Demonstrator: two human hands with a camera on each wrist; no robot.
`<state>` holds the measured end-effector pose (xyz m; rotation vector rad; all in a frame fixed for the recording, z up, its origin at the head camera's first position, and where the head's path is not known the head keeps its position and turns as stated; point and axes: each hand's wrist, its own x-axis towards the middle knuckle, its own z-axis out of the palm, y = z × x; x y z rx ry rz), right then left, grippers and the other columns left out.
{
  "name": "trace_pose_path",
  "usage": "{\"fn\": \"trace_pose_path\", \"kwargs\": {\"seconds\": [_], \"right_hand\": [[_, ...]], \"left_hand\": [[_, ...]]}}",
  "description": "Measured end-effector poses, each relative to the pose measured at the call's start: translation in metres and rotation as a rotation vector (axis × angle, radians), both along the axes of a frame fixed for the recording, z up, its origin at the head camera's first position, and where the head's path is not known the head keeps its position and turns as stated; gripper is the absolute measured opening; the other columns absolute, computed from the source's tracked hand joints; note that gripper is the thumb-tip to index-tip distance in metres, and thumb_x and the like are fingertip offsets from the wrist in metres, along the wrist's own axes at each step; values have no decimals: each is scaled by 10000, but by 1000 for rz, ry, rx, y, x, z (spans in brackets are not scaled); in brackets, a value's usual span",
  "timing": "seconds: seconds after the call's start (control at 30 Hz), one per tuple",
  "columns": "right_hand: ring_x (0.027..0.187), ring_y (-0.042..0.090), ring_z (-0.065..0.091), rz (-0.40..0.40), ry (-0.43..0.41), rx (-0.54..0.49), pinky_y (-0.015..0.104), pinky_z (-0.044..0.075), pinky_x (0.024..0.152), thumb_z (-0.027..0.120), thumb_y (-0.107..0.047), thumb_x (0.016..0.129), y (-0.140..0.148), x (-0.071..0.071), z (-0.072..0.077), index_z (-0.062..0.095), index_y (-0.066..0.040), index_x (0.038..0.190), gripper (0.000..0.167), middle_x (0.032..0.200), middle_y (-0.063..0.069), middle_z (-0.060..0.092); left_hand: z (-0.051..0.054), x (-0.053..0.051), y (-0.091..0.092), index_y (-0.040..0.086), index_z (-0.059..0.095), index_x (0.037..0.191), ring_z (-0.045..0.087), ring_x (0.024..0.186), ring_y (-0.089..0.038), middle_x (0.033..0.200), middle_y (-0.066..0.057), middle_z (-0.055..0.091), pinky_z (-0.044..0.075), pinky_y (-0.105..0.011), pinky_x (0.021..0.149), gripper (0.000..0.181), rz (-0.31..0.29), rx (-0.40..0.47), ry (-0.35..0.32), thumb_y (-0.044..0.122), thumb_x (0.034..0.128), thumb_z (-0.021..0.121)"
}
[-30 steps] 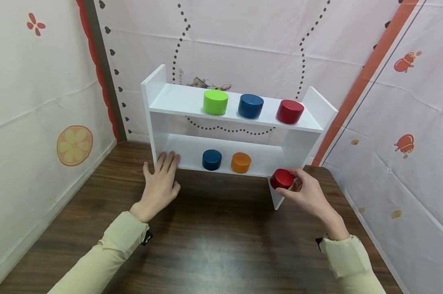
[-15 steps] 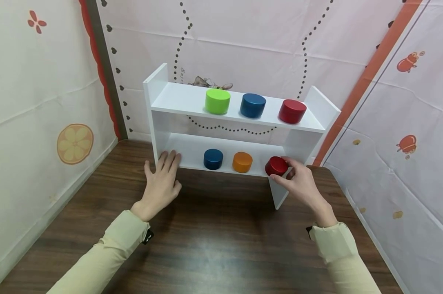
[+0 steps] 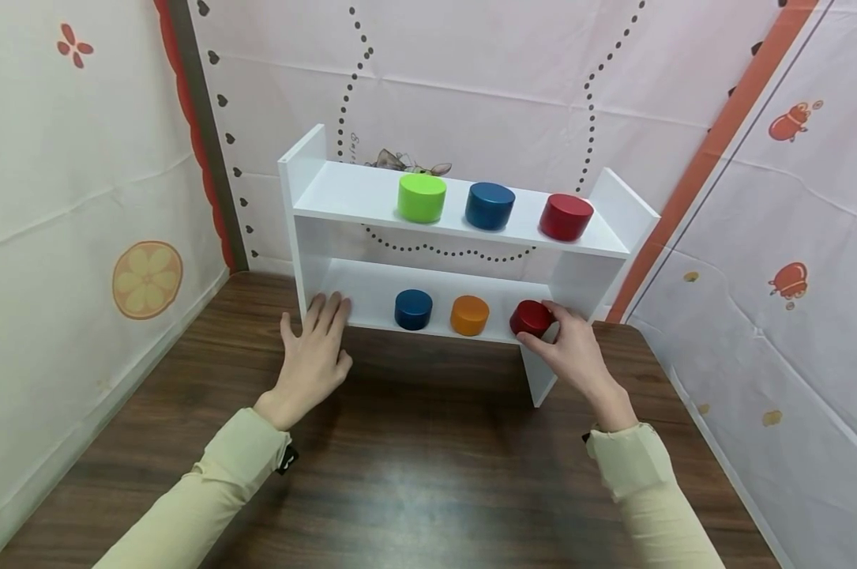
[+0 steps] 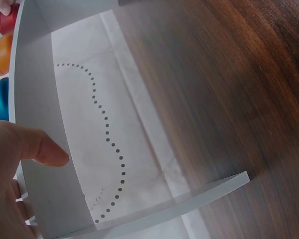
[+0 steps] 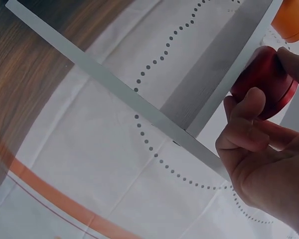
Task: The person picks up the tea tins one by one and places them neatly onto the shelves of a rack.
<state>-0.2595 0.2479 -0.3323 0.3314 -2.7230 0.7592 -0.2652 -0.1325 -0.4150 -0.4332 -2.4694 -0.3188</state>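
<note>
A white two-tier shelf (image 3: pixel 374 306) stands on the wooden table. At the right end of its lower board, my right hand (image 3: pixel 577 352) pinches a short, shiny red cylinder (image 3: pixel 531 318) between thumb and fingers. The right wrist view shows this red cylinder (image 5: pixel 265 82) at the board's edge, with curled fingers beside it. To its left on the same board sit an orange cylinder (image 3: pixel 469 315) and a blue cylinder (image 3: pixel 413 309). My left hand (image 3: pixel 310 356) rests on the lower board's left end, fingers extended.
The upper board carries a lime-green cylinder (image 3: pixel 422 197), a second blue cylinder (image 3: pixel 490 206) and a second red cylinder (image 3: pixel 566 217). Upright side panels (image 3: pixel 623 205) bound the shelf at both ends. Printed cloth (image 3: pixel 471 71) hangs behind and along both sides of the table (image 3: pixel 414 474).
My right hand has carried the red cylinder up and left, from in front of the shelf's right leg onto the lower board. The left hand stays in place.
</note>
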Motion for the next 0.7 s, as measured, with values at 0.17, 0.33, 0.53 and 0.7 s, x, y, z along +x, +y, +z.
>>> {"fn": "trace_pose_path", "kwargs": {"seconds": [0.17,0.33,0.53,0.7], "right_hand": [[1009,312,536,-20,-5,24,423,532,793,716,-272,848,-1,-1,-2,483,-16,1359,618,1250,198,575],[1004,317,524,-37,-9,57,433,516,793,699,-301,856,-2,-2,-2,477,-5,1371,634,1231,212,572],[1103,368,511,-49,-42,97,518,512,896,684,-333,864,-3,0,3,402,9,1427,716,1290,240,529],[1120,388,528,-91,6,147,572,501,883,651,-379,883,-10,16,12,347,-9,1456,747,1324,247,479]], "left_hand": [[-1,0,0,58,351,1478,268,1429,-372,1543,-168,337,145,-781,1019,749,4,-3,5,116,791,643],[-1,0,-1,52,357,1473,272,1426,-377,1539,-175,342,134,-780,1018,746,-2,-1,8,113,788,644],[-1,-1,-2,51,361,1471,277,1424,-378,1538,-176,345,142,-780,1017,738,1,-6,15,118,790,638],[0,1,-1,46,360,1468,254,1431,-381,1539,-178,338,135,-771,1025,735,-4,25,-3,123,790,632]]}}
